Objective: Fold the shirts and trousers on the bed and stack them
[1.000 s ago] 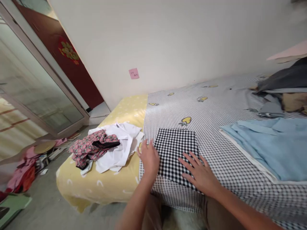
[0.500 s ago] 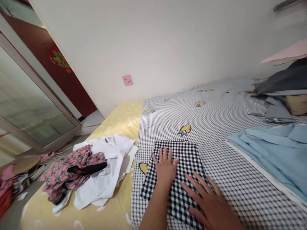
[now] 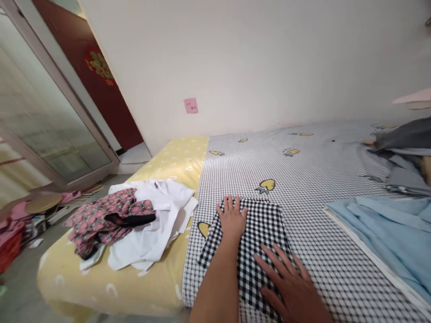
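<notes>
checked cloth (image 3: pixel 264 224): near edge of bed (image 3: pixel 313 175) | left hand (image 3: pixel 233 223): shifted from beside cloth onto its far-left part, splayed | right hand (image 3: pixel 286 278): splayed over near-right part | both seemingly flattening

Pink note (image 3: pixel 191 106): at eleven o'clock on the white wall (image 3: pixel 269 58); two small dark clusters of writing, too small to read.
Red-and-gold ornament (image 3: pixel 99 65): at ten o'clock on the dark red door (image 3: pixel 116 114); too blurred to read.
Checked bedsheet (image 3: pixel 247 163): at three o'clock, tiny marks by a yellow motif (image 3: pixel 294 152), unreadable.
</notes>
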Tool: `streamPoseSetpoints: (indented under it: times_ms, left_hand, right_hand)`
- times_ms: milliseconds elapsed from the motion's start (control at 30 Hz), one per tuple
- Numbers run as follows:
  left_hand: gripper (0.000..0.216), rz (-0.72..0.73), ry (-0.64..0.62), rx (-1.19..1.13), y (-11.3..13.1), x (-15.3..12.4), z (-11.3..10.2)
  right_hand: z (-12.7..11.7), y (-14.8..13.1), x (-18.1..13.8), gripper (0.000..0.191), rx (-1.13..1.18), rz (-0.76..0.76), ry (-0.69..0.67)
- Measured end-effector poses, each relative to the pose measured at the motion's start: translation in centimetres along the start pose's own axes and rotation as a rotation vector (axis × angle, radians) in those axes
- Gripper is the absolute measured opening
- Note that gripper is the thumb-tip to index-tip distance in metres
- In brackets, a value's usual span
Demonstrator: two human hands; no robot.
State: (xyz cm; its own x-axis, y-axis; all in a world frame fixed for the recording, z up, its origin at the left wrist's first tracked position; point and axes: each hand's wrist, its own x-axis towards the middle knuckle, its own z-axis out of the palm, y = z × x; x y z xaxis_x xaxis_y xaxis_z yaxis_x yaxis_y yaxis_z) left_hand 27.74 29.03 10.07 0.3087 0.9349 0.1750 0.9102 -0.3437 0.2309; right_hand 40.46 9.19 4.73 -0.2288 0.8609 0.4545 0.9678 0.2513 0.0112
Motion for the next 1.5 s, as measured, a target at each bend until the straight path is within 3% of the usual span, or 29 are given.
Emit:
streamPoseSetpoints:
  times_ms: [133, 300, 600, 767, 900, 1000, 1067, 1133, 1233, 1333, 1500]
  left_hand:
    - [0.065, 0.076, 0.024, -0.015, -1.0, -3.7, -0.7]
    - [0.061, 0.092, 0.013, -0.017, -3.6, -8.5, -2.5]
    - [0.052, -0.086, 0.046, 0.127, -10.2, -14.0, -4.9]
    - [0.053, -0.149, 0.027, 0.185, -10.3, -14.8, -5.6]
    - [0.057, -0.216, 0.048, 0.258, -8.6, -16.3, -6.5]
    - [0.064, 0.065, 0.118, 0.351, -7.1, -18.0, -6.7]
    - [0.071, 0.269, 0.115, 0.354, -6.2, -18.9, -6.3]
    - [0.077, 0.375, 0.080, 0.326, -5.5, -19.2, -5.5]
    - [0.076, 0.412, 0.003, 0.286, -5.0, -18.8, -4.1]
    - [0.075, 0.402, -0.042, 0.224, -4.9, -18.2, -3.3]
    - [0.072, 0.333, -0.095, 0.157, -4.5, -17.6, -4.0]
  right_hand:
    - [0.3, -0.1, -0.1, 0.067, 0.007, 0.012, -0.005]
    - [-0.4, -0.2, 0.2, 0.062, 0.050, 0.054, -0.104]
    - [-1.7, -0.6, 0.8, 0.060, 0.132, 0.134, -0.247]
    - [-2.6, -1.0, 1.5, 0.061, 0.228, 0.182, -0.278]
    - [-3.5, -0.3, 2.2, 0.062, 0.517, 0.278, -0.250]
    - [-4.1, 1.1, 2.2, 0.071, 0.878, 0.412, -0.145]
    - [-4.4, 2.0, 2.0, 0.077, 1.122, 0.529, -0.034]
    - [-4.6, 3.0, 1.8, 0.084, 1.349, 0.657, 0.098]
    - [-4.5, 3.9, 1.5, 0.081, 1.663, 0.798, 0.310]
    - [-4.4, 3.9, 1.3, 0.063, 1.942, 0.893, 0.513]
    - [-5.2, 2.2, -0.8, 0.040, 2.316, 0.976, 0.806]
